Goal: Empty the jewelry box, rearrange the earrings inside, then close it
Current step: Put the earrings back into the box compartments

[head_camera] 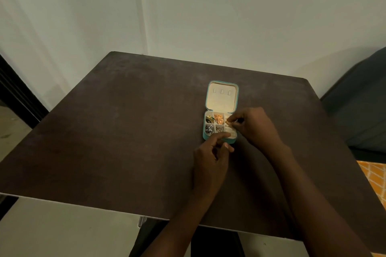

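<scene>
Nearest the camera, two bare forearms reach up over the dark brown table (125,131) toward a small teal jewelry box (205,134) that sits right of the table's centre. The left hand (211,152) rests at the box's near edge, its fingers loosely curled, the forefinger stretched out and lying on the near rim; it holds nothing that can be seen. Just beyond it, the right hand (253,125) hovers over the right side of the box with thumb and forefinger pinched on a small gold earring (228,122) above the right-hand compartments. Inside the cream-lined tray, gold earrings (219,118) fill the middle far compartment, a green and gold piece (209,119) lies in the left far one, and silver pieces (209,128) sit in the left near one. The lid (222,96) stands open at the far side, its cream lining facing the camera. Behind the table rises a pale wall (188,6).
</scene>
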